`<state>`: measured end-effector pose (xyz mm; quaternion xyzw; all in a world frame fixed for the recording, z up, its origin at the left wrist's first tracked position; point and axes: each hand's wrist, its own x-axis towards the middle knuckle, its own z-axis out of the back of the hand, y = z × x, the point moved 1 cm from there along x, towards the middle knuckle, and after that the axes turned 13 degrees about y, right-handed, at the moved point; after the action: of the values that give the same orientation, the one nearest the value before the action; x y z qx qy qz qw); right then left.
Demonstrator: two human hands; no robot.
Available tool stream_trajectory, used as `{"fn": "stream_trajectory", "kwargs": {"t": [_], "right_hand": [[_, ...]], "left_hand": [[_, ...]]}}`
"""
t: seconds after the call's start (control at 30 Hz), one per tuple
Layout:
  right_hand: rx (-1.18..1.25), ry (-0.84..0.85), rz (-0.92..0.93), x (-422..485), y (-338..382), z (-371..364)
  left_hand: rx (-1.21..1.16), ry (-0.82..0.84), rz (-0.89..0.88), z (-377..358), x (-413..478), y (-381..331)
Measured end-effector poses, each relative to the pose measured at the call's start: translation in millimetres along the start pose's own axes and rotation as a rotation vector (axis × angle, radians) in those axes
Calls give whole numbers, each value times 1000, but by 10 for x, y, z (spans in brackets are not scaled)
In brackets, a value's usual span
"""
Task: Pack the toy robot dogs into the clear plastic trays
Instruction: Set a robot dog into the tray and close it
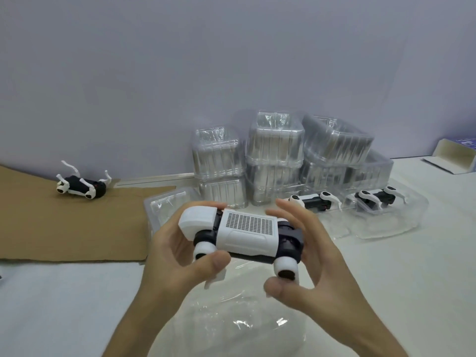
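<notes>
Both hands hold one toy robot dog (244, 233) above a clear tray (231, 325): L hand (177, 256) fingers clamped on its head end. R hand (306, 256) fingers clamped on its rear. Two dogs lie in trays far R.

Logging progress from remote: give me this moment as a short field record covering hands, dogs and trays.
held dog: white-backed toy dog, gripped by left hand and right hand
tray below hands: clear tray, empty
packed dogs: two, in trays at right
loose dog: one, legs up, on cardboard
spare trays: stacked by the wall
</notes>
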<state>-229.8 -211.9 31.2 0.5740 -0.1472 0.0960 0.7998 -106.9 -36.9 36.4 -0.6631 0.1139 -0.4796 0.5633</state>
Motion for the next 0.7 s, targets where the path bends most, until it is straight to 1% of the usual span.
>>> {"fn": "stream_trajectory", "kwargs": {"t": [0.07, 0.1, 0.23, 0.4, 0.5, 0.7], "right_hand": [[135, 36, 7, 16, -45, -42], [171, 26, 25, 22, -68, -67], [190, -125, 51, 54, -140, -129], [194, -201, 28, 77, -173, -140], [162, -187, 14, 72, -164, -145], [141, -105, -20, 21, -128, -137]], "left_hand": [[-26, -22, 9, 2, -14, 26], [-30, -20, 21, 1, -21, 48], [-60, -9, 56, -6, -27, 138], [-73, 55, 119, 46, -14, 199], [-81, 75, 141, 91, -23, 214], [-37, 26, 123, 85, -32, 203]]}}
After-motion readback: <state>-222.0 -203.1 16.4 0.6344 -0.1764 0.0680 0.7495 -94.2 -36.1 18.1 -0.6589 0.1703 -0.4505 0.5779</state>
